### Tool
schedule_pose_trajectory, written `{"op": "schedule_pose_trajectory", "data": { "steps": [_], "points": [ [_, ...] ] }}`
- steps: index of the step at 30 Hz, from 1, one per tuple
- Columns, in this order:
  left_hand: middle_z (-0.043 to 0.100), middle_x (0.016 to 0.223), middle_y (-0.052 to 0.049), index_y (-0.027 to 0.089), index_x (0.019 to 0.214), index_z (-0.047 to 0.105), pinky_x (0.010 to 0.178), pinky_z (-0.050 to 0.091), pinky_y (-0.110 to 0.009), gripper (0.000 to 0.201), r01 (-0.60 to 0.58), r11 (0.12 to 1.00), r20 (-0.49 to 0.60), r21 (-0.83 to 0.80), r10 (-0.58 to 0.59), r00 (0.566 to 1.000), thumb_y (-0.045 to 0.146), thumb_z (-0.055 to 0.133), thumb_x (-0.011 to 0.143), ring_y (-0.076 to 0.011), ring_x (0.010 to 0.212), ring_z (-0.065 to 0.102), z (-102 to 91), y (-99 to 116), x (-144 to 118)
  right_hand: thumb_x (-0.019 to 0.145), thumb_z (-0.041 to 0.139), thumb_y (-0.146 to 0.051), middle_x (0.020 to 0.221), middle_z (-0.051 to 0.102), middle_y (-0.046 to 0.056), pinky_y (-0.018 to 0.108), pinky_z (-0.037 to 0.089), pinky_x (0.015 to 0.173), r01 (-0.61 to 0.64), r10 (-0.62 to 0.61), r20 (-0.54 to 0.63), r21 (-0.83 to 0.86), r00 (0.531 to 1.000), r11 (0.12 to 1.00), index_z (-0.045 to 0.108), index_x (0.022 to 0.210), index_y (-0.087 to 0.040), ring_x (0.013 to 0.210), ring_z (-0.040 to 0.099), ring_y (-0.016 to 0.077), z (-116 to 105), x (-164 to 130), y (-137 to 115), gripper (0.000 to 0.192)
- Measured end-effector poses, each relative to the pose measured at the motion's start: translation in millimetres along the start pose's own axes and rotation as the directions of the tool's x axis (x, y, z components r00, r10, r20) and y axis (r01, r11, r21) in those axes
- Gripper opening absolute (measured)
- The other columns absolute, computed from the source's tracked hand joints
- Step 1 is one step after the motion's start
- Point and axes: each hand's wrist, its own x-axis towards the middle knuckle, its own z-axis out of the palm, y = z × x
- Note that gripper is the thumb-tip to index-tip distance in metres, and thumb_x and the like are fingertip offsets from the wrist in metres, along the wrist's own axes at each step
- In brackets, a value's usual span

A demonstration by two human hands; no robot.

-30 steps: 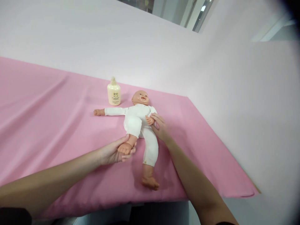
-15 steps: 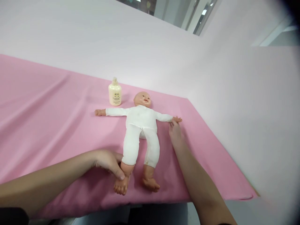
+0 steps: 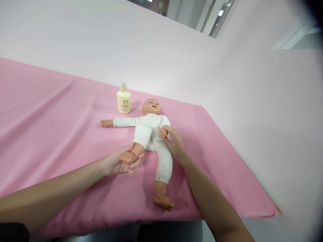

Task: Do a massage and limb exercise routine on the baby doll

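Observation:
A baby doll with a white cloth body lies on its back on a pink sheet, head toward the wall. My left hand is wrapped round the doll's lower leg on the left, which is bent up and lifted off the sheet; the foot rests over my palm. With its fingers closed round the doll's hand on the right, my right hand holds that arm folded over the belly. The doll's other arm stretches out to the left, and its other leg lies straight toward me.
A cream-coloured pump bottle with a dark label stands on the sheet beside the doll's head. Behind the table rises a white wall with a window opening above. The table's right edge slants down toward a corner near me.
My left hand has raised and bent the doll's leg upward. My right hand has brought the doll's outstretched arm inward across its belly. The bottle has stayed put.

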Motion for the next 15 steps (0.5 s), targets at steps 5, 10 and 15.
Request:
{"op": "schedule_pose_trajectory", "data": {
  "steps": [5,10,15],
  "points": [
    [0.051,0.063,0.005,0.018,0.095,0.055,0.054,0.042,-0.025,0.056,-0.008,0.998,-0.025,-0.056,0.007,1.000,0.073,0.061,0.088,-0.0126,0.053,0.052,5.2,2,9,0.096,0.052,-0.012,0.121,0.077,0.006,0.042,0.059,0.107,0.180,-0.167,0.136,-0.092,0.977,0.979,0.069,0.125,-0.028,0.120,0.071,0.0212,1,-1,-2,0.037],
    [0.064,0.072,0.000,0.017,0.099,0.057,0.068,0.051,-0.030,0.065,0.083,0.995,0.191,0.062,-0.093,0.977,0.079,0.068,0.080,-0.0168,0.066,0.061,2.7,-2,2,0.091,0.065,-0.023,0.121,0.076,0.008,0.045,0.056,0.110,-0.110,0.110,-0.005,0.052,0.994,0.993,0.069,0.121,-0.026,0.118,0.072,0.0237,-5,1,5,0.030],
    [0.069,0.085,-0.003,0.017,0.102,0.064,0.077,0.052,-0.034,0.052,0.139,0.945,0.361,0.295,-0.245,0.900,0.057,0.084,0.076,-0.0202,0.078,0.065,-3.1,-3,-10,0.082,0.075,-0.030,0.153,0.057,0.012,0.047,0.042,0.123,-0.362,0.538,-0.306,0.478,0.785,0.800,0.056,0.140,-0.022,0.142,0.055,0.0252,-18,4,25,0.062]
  ]
}}
